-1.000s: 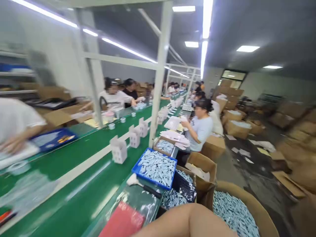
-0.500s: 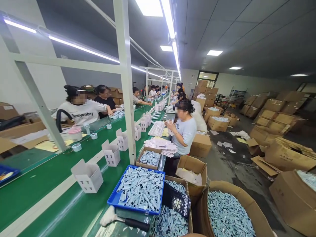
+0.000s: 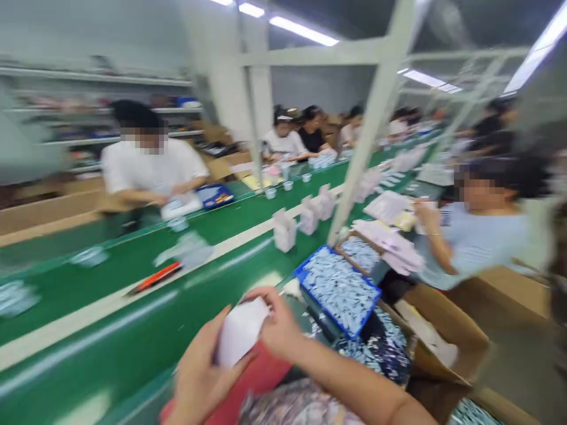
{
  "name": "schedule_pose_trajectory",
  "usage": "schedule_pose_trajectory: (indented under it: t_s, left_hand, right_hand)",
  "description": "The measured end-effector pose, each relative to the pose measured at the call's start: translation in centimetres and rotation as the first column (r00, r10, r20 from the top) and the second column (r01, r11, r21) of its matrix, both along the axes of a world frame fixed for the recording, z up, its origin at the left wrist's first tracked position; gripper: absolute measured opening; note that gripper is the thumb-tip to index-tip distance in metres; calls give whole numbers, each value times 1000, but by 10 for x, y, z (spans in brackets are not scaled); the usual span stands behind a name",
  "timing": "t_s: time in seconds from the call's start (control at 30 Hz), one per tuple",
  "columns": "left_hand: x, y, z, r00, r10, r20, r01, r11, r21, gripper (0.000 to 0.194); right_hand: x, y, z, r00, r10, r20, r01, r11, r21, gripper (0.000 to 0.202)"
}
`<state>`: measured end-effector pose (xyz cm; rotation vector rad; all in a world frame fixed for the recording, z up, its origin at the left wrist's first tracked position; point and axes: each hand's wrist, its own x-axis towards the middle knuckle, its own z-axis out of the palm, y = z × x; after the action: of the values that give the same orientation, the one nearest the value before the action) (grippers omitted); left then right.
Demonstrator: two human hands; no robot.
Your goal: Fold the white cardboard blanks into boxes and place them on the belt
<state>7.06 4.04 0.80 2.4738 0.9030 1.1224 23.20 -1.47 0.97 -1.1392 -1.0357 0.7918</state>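
Observation:
Between my two hands is a white box (image 3: pixel 241 332), held low over the near edge of the green conveyor (image 3: pixel 133 330). My left hand (image 3: pixel 201 360) wraps the box's left side and underside. My right hand (image 3: pixel 277 324) grips its right upper edge with bent fingers. To the right of my hands sits a blue tray (image 3: pixel 339 289) full of small light-blue parts. Upright white boxes (image 3: pixel 284 230) stand in a row on the conveyor beyond. The picture is blurred, so the box's details are unclear.
An orange-handled tool (image 3: pixel 157 277) and a clear plastic bag (image 3: pixel 190 251) lie on the conveyor. A white post (image 3: pixel 367 136) rises beside the tray. One person (image 3: pixel 153 165) works across the belt, another (image 3: pixel 478 236) at right. Open cartons (image 3: pixel 443 319) stand at lower right.
The view has swung left and down. Both my hands, out of view before, now show with a white box between them. The person across the belt and the orange-handled tool have come into view.

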Motion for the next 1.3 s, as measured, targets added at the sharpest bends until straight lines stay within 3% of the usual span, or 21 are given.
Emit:
schedule_pose_trajectory:
  t_s: [0.07, 0.13, 0.2, 0.3, 0.37, 0.47, 0.57, 0.67, 0.77, 0.83, 0.87, 1.0, 1.07, 1.13, 1.3]
  left_hand:
    - [-10, -7, 0, 999, 20, -47, -24, 996, -86, 82]
    - [-16, -9, -2, 998, 49, -48, -58, 980, -191, 87]
    - [-20, -9, -4, 998, 61, 1, -59, 969, -239, 90]
    - [-27, -10, -8, 992, -16, 129, 40, 982, -184, 87]
    - [-32, -10, -9, 982, -86, 169, 106, 988, -112, 83]
    - [-37, -7, -11, 984, -106, 142, 119, 989, -92, 72]
    - [-39, -2, -10, 982, -57, 178, 92, 977, -193, 58]
    - [-41, 1, -3, 946, 17, 324, 71, 963, -260, 51]
    - [-37, -1, 12, 878, 49, 476, 119, 941, -316, 48]
    - [-30, -5, 22, 803, 98, 588, 215, 873, -438, 46]
    - [-25, -7, 28, 753, 157, 640, 275, 807, -522, 45]
    - [-8, -17, 44, 596, 471, 650, 485, 435, -759, 36]
    - [-2, -23, 48, 574, 539, 616, 538, 319, -780, 52]
    - [2, -29, 49, 554, 555, 621, 566, 296, -770, 58]
    - [8, -33, 40, 593, 534, 603, 527, 309, -792, 39]
  right_hand:
    - [6, 3, 7, 1000, 7, 24, -6, 1000, -11, 39]
    - [9, 11, 9, 994, -50, 101, 53, 998, -24, 55]
    - [7, 15, 10, 993, 15, 121, -13, 1000, -22, 60]
    - [-5, 16, 13, 984, 156, 87, -158, 987, 16, 26]
    - [-14, 16, 16, 986, 137, 98, -140, 990, 25, 11]
    - [-23, 18, 17, 984, 107, 142, -104, 994, -30, 18]
    - [-20, 21, 15, 984, 143, 111, -133, 987, -93, 29]
    - [-12, 21, 12, 965, 261, 20, -260, 965, -42, 49]
    - [-7, 18, 7, 915, 392, 99, -393, 919, -3, 79]
    - [-5, 17, 4, 897, 383, 221, -389, 921, -18, 85]
    - [-4, 16, 4, 889, 358, 286, -369, 929, -14, 85]
    - [5, 13, 6, 810, 287, 512, -360, 932, 46, 85]
    - [10, 9, 7, 754, 303, 582, -392, 920, 29, 87]
    - [14, 4, 6, 717, 325, 616, -409, 912, -5, 87]
    - [18, -1, -8, 711, 305, 633, -381, 924, -18, 84]
